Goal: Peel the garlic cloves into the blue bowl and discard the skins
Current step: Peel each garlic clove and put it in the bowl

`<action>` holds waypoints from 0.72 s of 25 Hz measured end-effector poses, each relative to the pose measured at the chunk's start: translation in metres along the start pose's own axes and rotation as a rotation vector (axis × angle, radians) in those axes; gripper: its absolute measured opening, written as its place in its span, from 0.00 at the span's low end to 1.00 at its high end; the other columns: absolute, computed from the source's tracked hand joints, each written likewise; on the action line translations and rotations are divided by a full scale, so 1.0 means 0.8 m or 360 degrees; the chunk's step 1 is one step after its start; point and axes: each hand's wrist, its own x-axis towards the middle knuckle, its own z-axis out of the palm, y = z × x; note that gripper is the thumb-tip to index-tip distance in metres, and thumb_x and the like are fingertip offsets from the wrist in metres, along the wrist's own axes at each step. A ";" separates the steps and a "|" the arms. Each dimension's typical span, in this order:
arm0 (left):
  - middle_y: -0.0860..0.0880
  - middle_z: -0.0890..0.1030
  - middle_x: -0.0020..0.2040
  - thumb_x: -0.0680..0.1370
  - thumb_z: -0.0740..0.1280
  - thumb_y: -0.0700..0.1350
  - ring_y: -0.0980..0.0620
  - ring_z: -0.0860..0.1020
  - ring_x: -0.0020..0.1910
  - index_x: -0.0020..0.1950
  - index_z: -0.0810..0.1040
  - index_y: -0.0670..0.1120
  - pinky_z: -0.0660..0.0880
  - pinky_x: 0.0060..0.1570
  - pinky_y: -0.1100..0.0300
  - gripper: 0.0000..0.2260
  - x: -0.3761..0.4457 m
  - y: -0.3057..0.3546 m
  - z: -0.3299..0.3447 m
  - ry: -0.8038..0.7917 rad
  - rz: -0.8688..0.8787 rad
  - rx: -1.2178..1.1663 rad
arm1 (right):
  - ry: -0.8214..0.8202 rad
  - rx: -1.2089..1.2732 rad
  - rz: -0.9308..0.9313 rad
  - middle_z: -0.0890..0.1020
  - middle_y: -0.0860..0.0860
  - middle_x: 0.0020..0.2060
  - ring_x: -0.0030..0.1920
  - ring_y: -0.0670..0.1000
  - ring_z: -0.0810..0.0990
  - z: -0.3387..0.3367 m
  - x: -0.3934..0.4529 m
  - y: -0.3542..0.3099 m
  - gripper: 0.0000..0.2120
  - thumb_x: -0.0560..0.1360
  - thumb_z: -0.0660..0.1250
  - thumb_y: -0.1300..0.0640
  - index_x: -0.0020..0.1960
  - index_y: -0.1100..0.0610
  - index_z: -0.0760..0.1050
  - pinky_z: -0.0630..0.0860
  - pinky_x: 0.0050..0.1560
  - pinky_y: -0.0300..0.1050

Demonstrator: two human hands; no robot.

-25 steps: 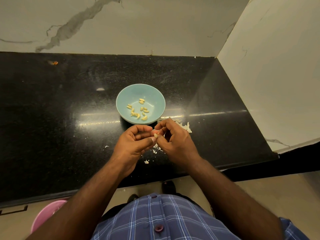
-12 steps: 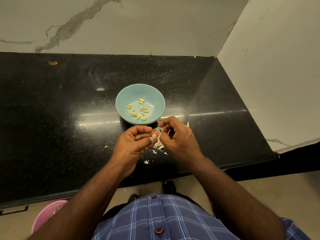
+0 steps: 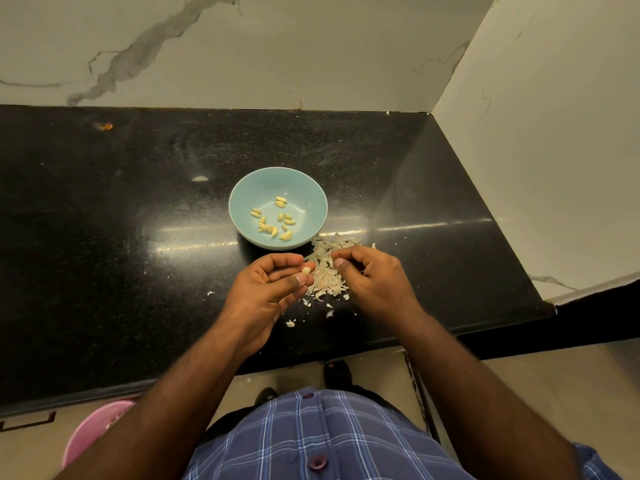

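A peeled garlic clove (image 3: 306, 270) is pinched at the left hand's (image 3: 266, 289) fingertips; the right hand (image 3: 372, 277), loosely curled, is held over the skins (image 3: 323, 277) beside the blue bowl (image 3: 304, 188).

Glossy black stone counter (image 3: 104, 237); papery skins (image 3: 325, 275), perhaps.

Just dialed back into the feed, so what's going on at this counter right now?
A person is peeling garlic with bare hands at a black counter. The left hand pinches a clove between thumb and fingertips; it looks mostly peeled. The right hand, fingers curled, hovers over a pile of skins on the counter beside the blue bowl. About a dozen peeled cloves lie in the bowl. The skins are not yet discarded.
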 end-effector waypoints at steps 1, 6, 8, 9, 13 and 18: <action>0.41 0.86 0.54 0.76 0.70 0.30 0.48 0.86 0.50 0.57 0.80 0.40 0.83 0.51 0.60 0.11 0.000 0.000 0.000 0.0000 -0.0004 -0.0001 | -0.0004 -0.0021 -0.0016 0.84 0.44 0.48 0.48 0.42 0.82 -0.001 -0.001 0.001 0.07 0.79 0.70 0.55 0.56 0.52 0.85 0.79 0.49 0.38; 0.39 0.86 0.55 0.75 0.71 0.34 0.47 0.85 0.50 0.55 0.80 0.39 0.83 0.49 0.61 0.10 -0.001 -0.001 -0.003 -0.0028 -0.0020 -0.0020 | 0.0059 0.0091 -0.0106 0.85 0.44 0.49 0.50 0.41 0.83 -0.003 -0.003 -0.002 0.10 0.79 0.69 0.64 0.56 0.54 0.85 0.79 0.52 0.35; 0.38 0.86 0.54 0.73 0.72 0.36 0.47 0.85 0.50 0.54 0.81 0.39 0.83 0.49 0.61 0.10 -0.002 -0.002 -0.003 -0.0040 -0.0011 -0.0033 | -0.0020 0.0180 -0.0151 0.85 0.44 0.50 0.51 0.41 0.83 0.000 -0.005 -0.008 0.10 0.78 0.72 0.60 0.59 0.54 0.84 0.79 0.53 0.36; 0.38 0.86 0.54 0.73 0.72 0.36 0.47 0.85 0.50 0.54 0.81 0.39 0.83 0.48 0.61 0.11 -0.002 -0.002 -0.004 -0.0052 -0.0006 -0.0033 | -0.0063 0.0164 -0.0188 0.85 0.44 0.50 0.50 0.42 0.83 0.002 -0.007 -0.011 0.11 0.77 0.73 0.57 0.59 0.54 0.83 0.80 0.51 0.36; 0.40 0.86 0.50 0.71 0.73 0.39 0.48 0.85 0.49 0.53 0.82 0.40 0.82 0.46 0.61 0.11 -0.006 -0.002 -0.004 -0.0073 0.0018 0.0040 | -0.0075 0.0107 -0.0307 0.83 0.45 0.45 0.45 0.44 0.82 0.012 -0.007 -0.018 0.09 0.76 0.74 0.56 0.55 0.53 0.84 0.79 0.44 0.37; 0.44 0.86 0.45 0.72 0.73 0.40 0.52 0.83 0.42 0.52 0.83 0.41 0.80 0.41 0.63 0.10 -0.008 -0.003 -0.005 -0.0074 0.0017 0.0092 | -0.0064 0.0165 -0.0173 0.82 0.44 0.40 0.42 0.45 0.81 0.014 -0.008 -0.023 0.02 0.78 0.70 0.57 0.49 0.52 0.82 0.79 0.43 0.43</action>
